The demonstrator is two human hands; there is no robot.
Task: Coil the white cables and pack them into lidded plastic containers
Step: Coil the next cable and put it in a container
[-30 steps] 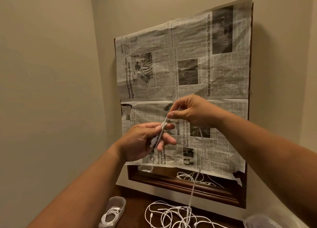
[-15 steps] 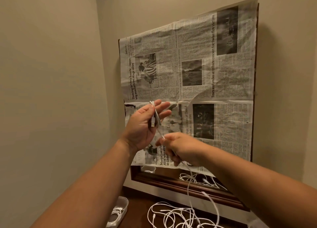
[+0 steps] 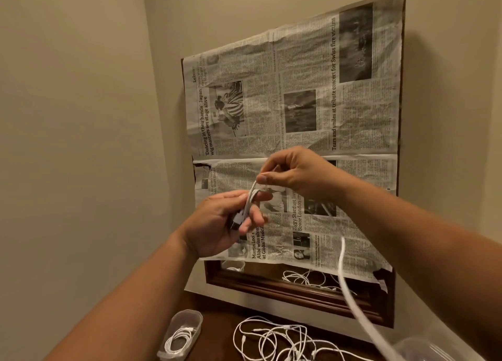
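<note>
I hold a white cable point(image 3: 250, 201) up in front of me with both hands. My left hand point(image 3: 221, 222) grips the folded loops and the plug end in its palm. My right hand point(image 3: 294, 171), just above and to the right, pinches the cable's upper strand between thumb and fingers. The loose part of the cable point(image 3: 353, 298) hangs down blurred at the right. A tangle of white cables point(image 3: 274, 341) lies on the dark wooden surface below. A clear plastic container point(image 3: 181, 335) at lower left holds one coiled cable and has no lid on.
A newspaper sheet point(image 3: 298, 121) covers most of a dark-framed mirror point(image 3: 288, 290) leaning on the wall ahead. The mirror's bare lower strip reflects cables. Another clear plastic container point(image 3: 432, 349) shows at the bottom right corner. A wall stands close on the left.
My right hand has risen from below my left hand to above it, carrying the cable strand up over the loops. My left hand has dropped slightly.
</note>
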